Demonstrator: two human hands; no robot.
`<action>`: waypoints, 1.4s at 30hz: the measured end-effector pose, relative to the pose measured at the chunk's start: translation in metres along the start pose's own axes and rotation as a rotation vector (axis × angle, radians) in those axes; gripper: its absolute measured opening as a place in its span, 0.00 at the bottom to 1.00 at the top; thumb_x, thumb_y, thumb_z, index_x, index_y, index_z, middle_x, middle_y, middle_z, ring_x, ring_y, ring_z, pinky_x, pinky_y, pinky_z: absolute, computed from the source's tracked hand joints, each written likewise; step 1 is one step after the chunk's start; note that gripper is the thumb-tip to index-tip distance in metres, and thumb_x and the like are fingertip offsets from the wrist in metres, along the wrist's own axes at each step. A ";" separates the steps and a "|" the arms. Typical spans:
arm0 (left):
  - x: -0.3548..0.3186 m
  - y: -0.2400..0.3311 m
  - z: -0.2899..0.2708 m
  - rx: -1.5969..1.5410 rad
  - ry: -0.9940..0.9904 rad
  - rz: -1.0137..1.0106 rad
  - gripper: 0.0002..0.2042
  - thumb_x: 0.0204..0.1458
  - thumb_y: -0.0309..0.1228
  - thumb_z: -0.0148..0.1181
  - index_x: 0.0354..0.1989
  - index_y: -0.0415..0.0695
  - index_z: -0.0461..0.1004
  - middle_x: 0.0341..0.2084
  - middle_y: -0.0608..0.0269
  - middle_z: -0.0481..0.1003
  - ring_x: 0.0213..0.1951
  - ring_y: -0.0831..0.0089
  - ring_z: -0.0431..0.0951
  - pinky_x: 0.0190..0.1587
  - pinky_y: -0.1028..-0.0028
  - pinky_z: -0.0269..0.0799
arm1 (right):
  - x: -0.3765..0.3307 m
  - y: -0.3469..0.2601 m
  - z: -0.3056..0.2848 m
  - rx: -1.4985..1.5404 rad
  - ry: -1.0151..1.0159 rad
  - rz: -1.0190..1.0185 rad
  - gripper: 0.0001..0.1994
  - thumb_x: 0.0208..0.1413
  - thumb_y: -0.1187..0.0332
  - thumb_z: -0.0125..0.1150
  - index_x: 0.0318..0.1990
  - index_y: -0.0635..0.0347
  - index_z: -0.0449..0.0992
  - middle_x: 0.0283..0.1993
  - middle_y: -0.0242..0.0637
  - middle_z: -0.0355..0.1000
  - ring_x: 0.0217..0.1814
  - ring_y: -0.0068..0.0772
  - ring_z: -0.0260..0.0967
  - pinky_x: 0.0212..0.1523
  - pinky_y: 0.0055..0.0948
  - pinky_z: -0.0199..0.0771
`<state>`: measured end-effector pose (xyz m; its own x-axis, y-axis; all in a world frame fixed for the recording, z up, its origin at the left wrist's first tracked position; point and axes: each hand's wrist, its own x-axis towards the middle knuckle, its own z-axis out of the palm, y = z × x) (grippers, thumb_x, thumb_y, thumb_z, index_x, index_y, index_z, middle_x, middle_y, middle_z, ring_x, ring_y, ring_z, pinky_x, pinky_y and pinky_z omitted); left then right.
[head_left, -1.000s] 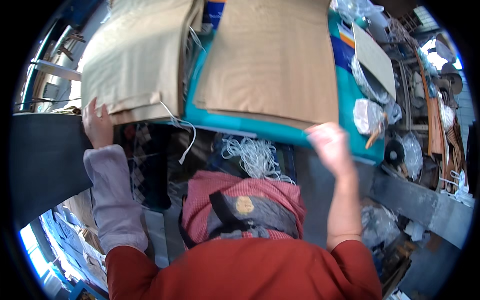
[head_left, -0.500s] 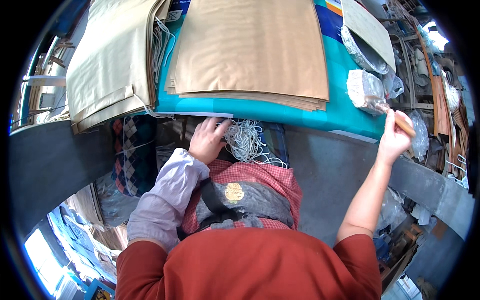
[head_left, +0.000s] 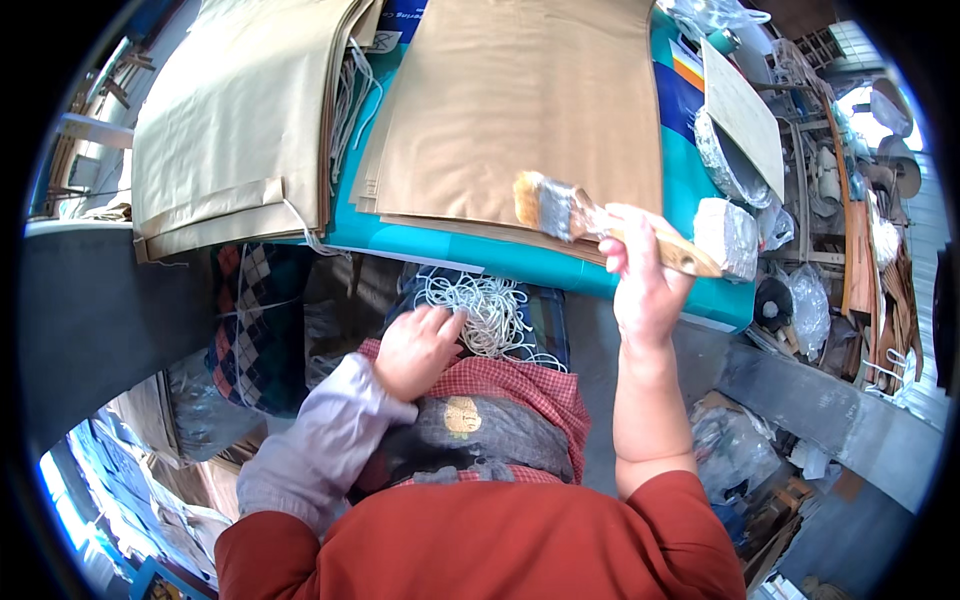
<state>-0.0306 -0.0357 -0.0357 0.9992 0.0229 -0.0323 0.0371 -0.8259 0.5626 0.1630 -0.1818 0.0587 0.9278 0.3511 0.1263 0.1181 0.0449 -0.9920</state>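
Observation:
My right hand point(head_left: 645, 275) is closed round the wooden handle of a flat paintbrush point(head_left: 560, 207). Its tan bristles point left, above the front part of a stack of brown paper sheets or bags point(head_left: 510, 110). In my lap lies a tangled heap of white cords point(head_left: 485, 310). My left hand point(head_left: 420, 350) is at the left side of that heap, its fingers bent together; whether a cord is between them is hidden. Left of the brown stack is a paler pile of paper bags point(head_left: 235, 120), with white cord handles point(head_left: 350, 110) along its right side.
A teal cover point(head_left: 420, 240) lies under the paper. At its right edge stand a white plastic-wrapped block point(head_left: 725, 235) and a plastic-lined bowl-like container point(head_left: 725, 155) under a pale board point(head_left: 742, 120). A checked bundle point(head_left: 258, 330) hangs below on the left.
My right hand has brought the paintbrush left, from beside the white block to over the brown stack. My left hand has drawn back toward me, its fingers more bent.

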 end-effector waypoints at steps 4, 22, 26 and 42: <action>0.017 -0.040 0.047 0.167 -0.086 0.244 0.11 0.41 0.29 0.53 0.35 0.42 0.74 0.29 0.62 0.70 0.37 0.63 0.72 0.41 0.66 0.69 | 0.014 -0.002 0.023 -0.070 -0.071 -0.060 0.09 0.58 0.71 0.58 0.38 0.69 0.76 0.31 0.36 0.74 0.25 0.16 0.67 0.23 0.13 0.64; 0.068 -0.031 -0.052 0.498 0.216 -0.103 0.13 0.35 0.23 0.55 0.32 0.32 0.74 0.54 0.42 0.68 0.46 0.59 0.69 0.49 0.67 0.66 | 0.049 0.030 0.072 -0.537 -0.319 -0.238 0.11 0.50 0.70 0.62 0.19 0.63 0.72 0.18 0.42 0.70 0.20 0.39 0.70 0.23 0.31 0.67; 0.074 -0.025 -0.051 0.519 0.191 -0.084 0.17 0.34 0.23 0.55 0.36 0.28 0.74 0.53 0.41 0.68 0.45 0.60 0.69 0.48 0.68 0.67 | 0.059 0.032 0.008 -0.850 -0.121 -0.134 0.12 0.48 0.67 0.63 0.17 0.61 0.72 0.15 0.43 0.69 0.19 0.41 0.71 0.23 0.34 0.69; 0.068 -0.024 -0.068 0.334 0.168 -0.065 0.05 0.42 0.22 0.56 0.27 0.33 0.73 0.54 0.41 0.68 0.48 0.52 0.69 0.52 0.62 0.66 | 0.069 0.000 -0.152 0.033 0.386 -0.130 0.08 0.58 0.71 0.58 0.38 0.68 0.78 0.28 0.33 0.73 0.23 0.12 0.62 0.21 0.11 0.59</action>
<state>0.0372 0.0243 0.0046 0.9843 0.1505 0.0927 0.1217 -0.9573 0.2623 0.2811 -0.2995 0.0676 0.9714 -0.0358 0.2347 0.2372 0.0976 -0.9665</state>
